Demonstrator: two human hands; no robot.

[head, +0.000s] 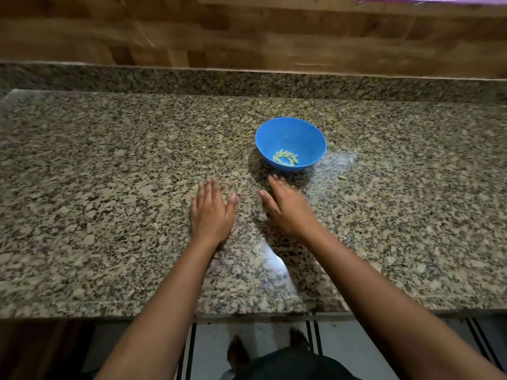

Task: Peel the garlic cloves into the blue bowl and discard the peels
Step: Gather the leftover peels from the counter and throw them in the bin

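Observation:
A blue bowl stands on the speckled granite counter, a little right of centre. Several small pale cloves lie in a cluster at its bottom. One small pale piece lies on the counter to the right of the bowl; I cannot tell whether it is a clove or a peel. My left hand lies flat on the counter with straight fingers, below and left of the bowl. My right hand is flat too, fingers pointing toward the bowl, its fingertips just short of the bowl's shadow. Neither hand holds anything.
A raised granite ledge and a wooden wall close off the back of the counter. The counter's front edge runs across below my forearms. My feet stand on a tiled floor beneath it.

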